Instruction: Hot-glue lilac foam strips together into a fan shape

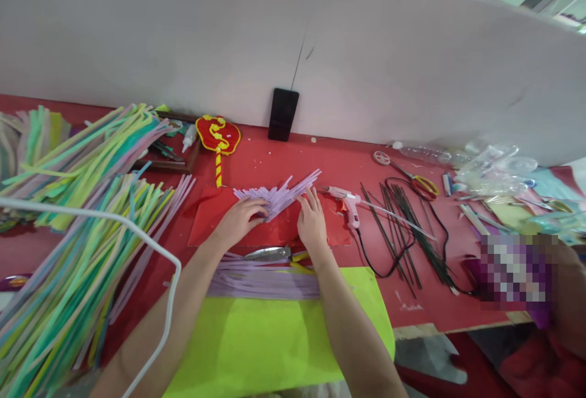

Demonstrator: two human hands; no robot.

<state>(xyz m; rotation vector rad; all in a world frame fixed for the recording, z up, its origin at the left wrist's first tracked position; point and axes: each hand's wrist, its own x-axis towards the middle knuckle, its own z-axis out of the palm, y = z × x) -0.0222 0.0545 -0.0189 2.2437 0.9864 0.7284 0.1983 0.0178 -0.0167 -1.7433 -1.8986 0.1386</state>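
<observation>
Steadying the lilac strips (278, 204) probably wants light pressure, left hand (238, 220) curled against them, right hand (313, 222) alongside, though whether either grips cannot be told.

place: craft workshop | signs: glue gun (351, 207), scissors (415, 182), lavender strips (280, 202), pastel strip bundles (86, 270), red worktable (339, 157)

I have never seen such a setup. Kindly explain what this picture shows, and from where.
No machine is here: these are a person's bare hands, seen from a camera worn on that person's head. The left hand rests on short lilac strips over a red sheet; the right hand is at their other side, its contact unclear. On the red table lie colourful strip bundles at left, and a pink glue gun and scissors at right. A dark phone leans on the wall.
</observation>
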